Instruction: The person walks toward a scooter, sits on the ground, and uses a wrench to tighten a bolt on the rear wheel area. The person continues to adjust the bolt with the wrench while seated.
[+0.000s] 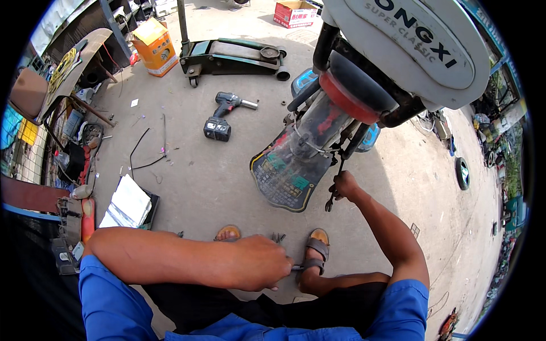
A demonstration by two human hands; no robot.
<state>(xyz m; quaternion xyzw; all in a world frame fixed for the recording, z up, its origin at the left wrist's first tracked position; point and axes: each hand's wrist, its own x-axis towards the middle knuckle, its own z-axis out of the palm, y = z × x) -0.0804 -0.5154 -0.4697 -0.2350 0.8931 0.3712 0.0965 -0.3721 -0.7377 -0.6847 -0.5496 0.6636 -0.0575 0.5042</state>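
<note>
My right hand is closed around a dark wrench, whose forked end hangs below my fingers. Its upper part reaches up to the rear of a motorcycle, beside the smoky mudguard and the plate-shaped flap. Above them are a red tail light and a big white rear box. Low over my lap, my left hand is curled shut on a metal rod that pokes out toward my right foot. The rest of that rod is hidden in my fist.
On the concrete lie a cordless impact wrench and thin black tubing. Behind them stand a green floor jack and an orange carton. A tray with white paper is at left, a small tyre at right.
</note>
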